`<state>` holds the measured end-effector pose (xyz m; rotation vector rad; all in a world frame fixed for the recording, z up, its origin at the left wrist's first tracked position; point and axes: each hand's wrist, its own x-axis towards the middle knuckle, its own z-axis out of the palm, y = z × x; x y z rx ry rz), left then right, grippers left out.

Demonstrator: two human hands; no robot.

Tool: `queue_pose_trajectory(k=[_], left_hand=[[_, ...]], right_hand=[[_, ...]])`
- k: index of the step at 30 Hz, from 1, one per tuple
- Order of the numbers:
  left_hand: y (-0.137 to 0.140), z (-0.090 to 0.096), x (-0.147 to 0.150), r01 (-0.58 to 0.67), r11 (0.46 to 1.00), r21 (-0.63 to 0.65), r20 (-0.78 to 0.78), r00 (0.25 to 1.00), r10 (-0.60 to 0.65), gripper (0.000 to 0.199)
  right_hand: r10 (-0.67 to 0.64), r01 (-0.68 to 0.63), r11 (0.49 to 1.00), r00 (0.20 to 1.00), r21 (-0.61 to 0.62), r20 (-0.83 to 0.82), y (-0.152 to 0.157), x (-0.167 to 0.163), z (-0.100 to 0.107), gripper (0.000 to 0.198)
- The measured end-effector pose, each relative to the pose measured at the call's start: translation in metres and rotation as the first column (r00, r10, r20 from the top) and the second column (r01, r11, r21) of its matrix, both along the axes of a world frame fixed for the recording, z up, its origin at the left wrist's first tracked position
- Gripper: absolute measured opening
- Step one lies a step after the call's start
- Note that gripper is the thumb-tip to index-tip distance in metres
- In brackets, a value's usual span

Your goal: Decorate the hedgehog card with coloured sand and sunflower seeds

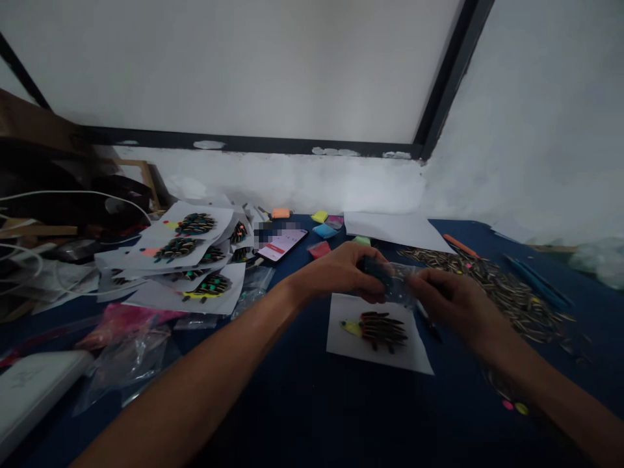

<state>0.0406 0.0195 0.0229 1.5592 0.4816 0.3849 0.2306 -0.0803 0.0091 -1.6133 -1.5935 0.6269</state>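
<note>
My left hand (344, 270) is closed around a small clear plastic bag (403, 286) with a dark teal lump (377, 272) at its left end. The bag's right edge is pinched by the fingers of my right hand (451, 302), so it spans between both hands. Below them on the table lies a white paper sheet (341, 344) bearing a hedgehog figure (383, 330) with a yellow head and dark spines. Just under my right hand is a dark pen-like tool (429, 325), partly covered.
A pile of dark striped seed-like pieces (511, 299) spreads at right, beside blue tweezers-like tools (539, 283). Papers with similar figures (190, 263), a phone (283, 245) and crumpled plastic bags (131, 354) lie at left. Small coloured packets (324, 231) sit near the wall.
</note>
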Motion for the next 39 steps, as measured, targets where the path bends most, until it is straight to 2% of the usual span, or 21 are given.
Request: queue_pose_trajectory(k=[2, 7, 10, 15, 19, 22, 26, 29, 32, 35, 37, 39], left_hand=[[-0.002, 0.002, 0.001, -0.049, 0.999, 0.019, -0.003, 0.999, 0.049, 0.016], [-0.003, 0.002, 0.002, -0.072, 0.993, 0.098, 0.025, 0.997, 0.069, 0.009], [-0.002, -0.001, 0.002, -0.117, 0.983, 0.141, 0.025, 0.993, 0.114, 0.011], [-0.001, -0.004, 0.004, -0.136, 0.987, 0.088, 0.08, 0.988, 0.129, 0.006], [-0.001, -0.005, 0.005, -0.15, 0.985, 0.079, 0.053, 0.988, 0.146, 0.007], [0.0, -0.006, 0.004, -0.161, 0.983, 0.084, 0.049, 0.986, 0.158, 0.008], [0.002, -0.007, 0.001, -0.108, 0.994, -0.01, 0.084, 0.991, 0.109, 0.013], [0.006, -0.008, 0.002, -0.132, 0.99, 0.049, 0.071, 0.989, 0.129, 0.016], [0.011, -0.013, 0.004, -0.277, 0.952, 0.129, 0.066, 0.961, 0.27, 0.018], [0.016, -0.022, 0.006, -0.471, 0.847, 0.246, 0.027, 0.877, 0.48, 0.023], [0.02, -0.029, 0.006, -0.507, 0.803, 0.314, -0.003, 0.845, 0.534, 0.026], [0.022, -0.035, 0.006, -0.5, 0.787, 0.361, -0.018, 0.84, 0.542, 0.026]], right_hand=[[0.016, -0.016, 1.0, 1.0, 0.0, 0.012, -0.001, 0.001, 0.001, 0.053], [0.041, -0.046, 0.997, 0.996, 0.068, 0.078, -0.001, 0.002, -0.004, 0.043], [0.034, -0.041, 0.996, 0.995, 0.084, 0.091, -0.001, 0.0, -0.007, 0.039], [0.044, -0.046, 0.998, 0.998, 0.043, 0.034, -0.003, 0.0, -0.003, 0.043], [0.102, -0.102, 0.995, 0.995, -0.024, 0.013, -0.005, 0.0, -0.003, 0.038], [0.11, -0.11, 0.994, 0.993, -0.007, 0.03, -0.004, 0.002, -0.007, 0.035], [0.056, -0.057, 0.998, 0.998, 0.024, 0.039, -0.003, 0.005, -0.009, 0.037], [0.041, -0.043, 0.999, 0.998, 0.028, 0.056, -0.004, 0.006, -0.006, 0.039], [0.003, -0.005, 1.0, 0.996, 0.021, 0.088, -0.005, 0.006, -0.001, 0.041], [-0.053, 0.052, 0.999, 0.997, 0.007, 0.065, -0.005, 0.007, 0.003, 0.048], [-0.06, 0.06, 0.998, 0.997, 0.013, 0.041, -0.005, 0.008, 0.004, 0.05], [-0.061, 0.059, 0.998, 0.997, 0.038, 0.039, -0.004, 0.008, 0.004, 0.05]])
